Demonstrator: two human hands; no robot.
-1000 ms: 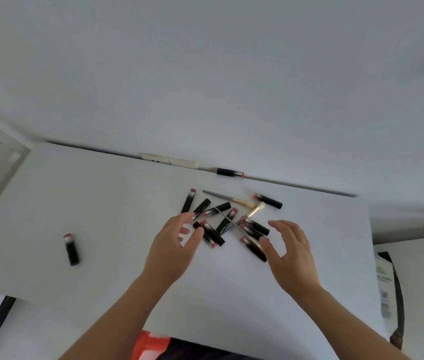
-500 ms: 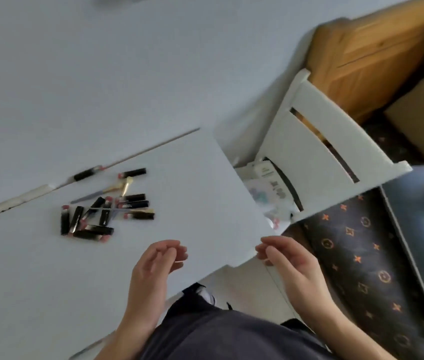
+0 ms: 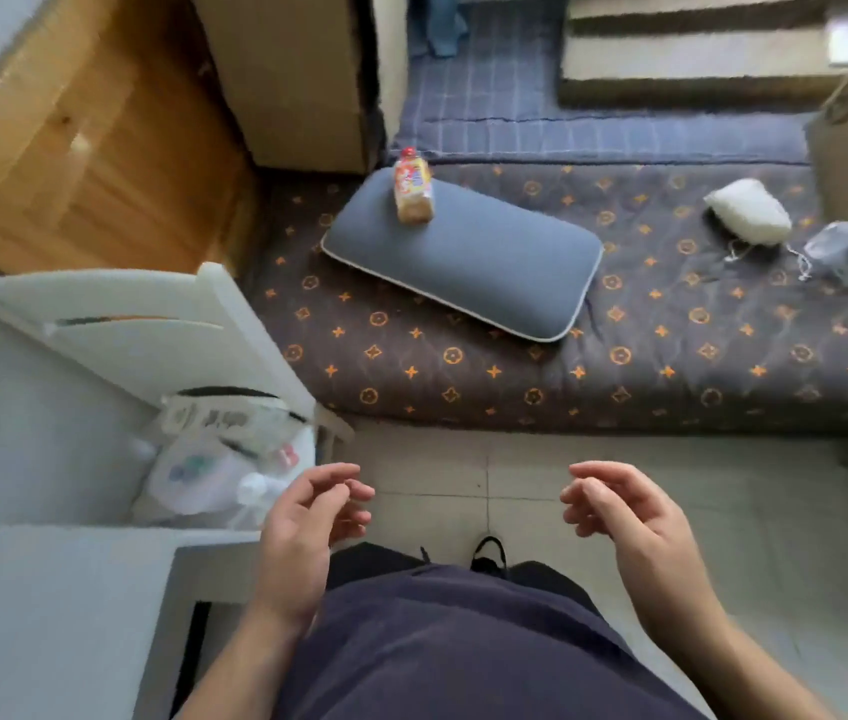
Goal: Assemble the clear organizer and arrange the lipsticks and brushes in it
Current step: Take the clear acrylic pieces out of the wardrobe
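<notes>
No lipsticks, brushes or clear organizer appear in the head view now. My left hand (image 3: 302,527) hovers over my lap by the white table's corner (image 3: 47,589), fingers loosely curled and holding nothing. My right hand (image 3: 624,517) floats above the tiled floor at the same height, fingers curled apart and also holding nothing. Both hands are clear of every object.
A white chair (image 3: 151,330) with plastic bags (image 3: 214,459) on its seat stands at left. Ahead lies a dark patterned mattress (image 3: 619,330) carrying a grey pillow (image 3: 468,257), a snack packet (image 3: 413,187) and a white bundle (image 3: 746,210). A wooden cabinet (image 3: 73,137) and cardboard boxes (image 3: 302,75) stand behind.
The view has swung right, away from the table with the lipsticks and brushes, toward the floor and mattress. Both hands have left the pile and stay free of any object.
</notes>
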